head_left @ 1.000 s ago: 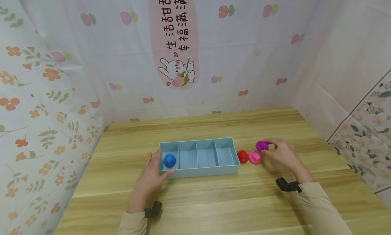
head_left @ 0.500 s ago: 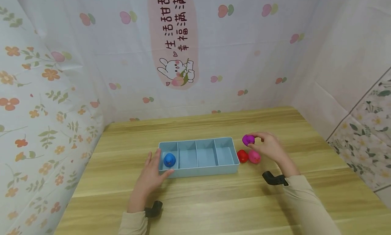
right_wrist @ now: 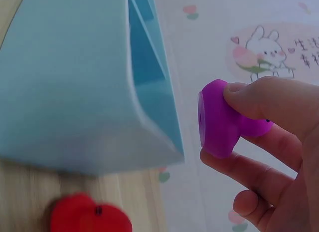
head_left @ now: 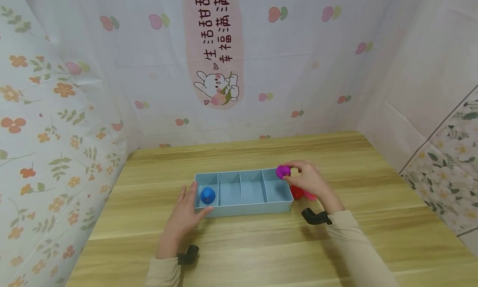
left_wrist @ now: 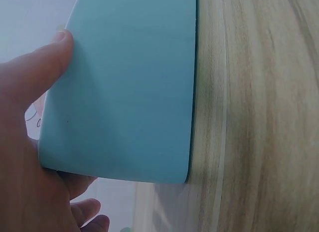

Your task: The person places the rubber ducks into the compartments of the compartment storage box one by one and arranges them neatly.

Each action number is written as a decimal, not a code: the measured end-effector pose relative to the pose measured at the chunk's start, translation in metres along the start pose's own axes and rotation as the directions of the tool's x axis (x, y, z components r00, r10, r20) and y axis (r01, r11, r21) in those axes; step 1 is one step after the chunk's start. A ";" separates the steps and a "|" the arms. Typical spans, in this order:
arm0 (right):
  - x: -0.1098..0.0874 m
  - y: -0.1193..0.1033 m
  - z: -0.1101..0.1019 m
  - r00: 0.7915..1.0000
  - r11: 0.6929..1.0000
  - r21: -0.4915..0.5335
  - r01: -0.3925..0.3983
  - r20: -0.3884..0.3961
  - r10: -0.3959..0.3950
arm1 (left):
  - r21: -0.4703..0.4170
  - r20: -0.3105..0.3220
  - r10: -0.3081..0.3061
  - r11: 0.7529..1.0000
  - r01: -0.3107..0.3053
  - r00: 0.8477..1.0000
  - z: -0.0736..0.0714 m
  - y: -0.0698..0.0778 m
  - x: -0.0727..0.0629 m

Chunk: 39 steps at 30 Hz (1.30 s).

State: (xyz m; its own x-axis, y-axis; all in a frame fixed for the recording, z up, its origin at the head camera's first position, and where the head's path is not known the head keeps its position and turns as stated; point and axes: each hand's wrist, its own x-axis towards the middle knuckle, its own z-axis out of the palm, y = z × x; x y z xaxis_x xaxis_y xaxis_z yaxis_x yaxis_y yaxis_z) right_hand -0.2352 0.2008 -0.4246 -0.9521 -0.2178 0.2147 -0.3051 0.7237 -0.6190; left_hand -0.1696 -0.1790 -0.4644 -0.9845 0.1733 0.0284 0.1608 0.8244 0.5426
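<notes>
My right hand (head_left: 304, 178) pinches a purple rubber duck (head_left: 283, 172) between thumb and fingers. The duck is over the right-hand compartment of a light blue divided box (head_left: 242, 210); in the right wrist view the purple duck (right_wrist: 219, 119) is clear of the box wall (right_wrist: 94, 107). A blue rubber duck (head_left: 207, 195) sits in the leftmost compartment. At the box's left end my left hand (head_left: 184, 214) rests with fingers spread, its thumb (left_wrist: 55, 52) against the front wall's rim and its other fingers along the end.
Just right of the box lie a red duck (head_left: 296, 192) and a pink duck (head_left: 310, 195), both partly hidden by my right hand and wrist. The wooden table (head_left: 239, 249) ends at printed curtains (head_left: 157, 83) behind and at the sides.
My right hand has carried the purple duck leftward from beside the pink duck, past the red duck, to over the box's right compartment. The left hand and box have stayed put.
</notes>
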 end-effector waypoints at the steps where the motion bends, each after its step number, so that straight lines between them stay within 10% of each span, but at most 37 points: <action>1: 0.001 -0.003 0.002 1.000 1.000 0.005 0.006 0.004 -0.006 | -0.001 0.000 0.000 1.000 0.000 1.000 0.000 0.000 0.000; 39: 0.034 -0.092 0.087 0.965 0.971 -0.073 0.228 0.146 -0.216 | 0.015 -0.072 0.059 0.998 -0.058 0.996 0.002 -0.008 0.002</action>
State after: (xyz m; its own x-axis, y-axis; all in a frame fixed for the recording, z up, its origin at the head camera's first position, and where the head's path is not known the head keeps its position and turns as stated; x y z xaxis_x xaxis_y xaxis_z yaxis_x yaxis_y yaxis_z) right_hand -0.2410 0.0701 -0.4257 -0.8562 -0.4622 0.2310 -0.5122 0.7005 -0.4969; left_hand -0.1724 -0.1840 -0.4700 -0.9757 0.1828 0.1207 0.2190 0.8208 0.5275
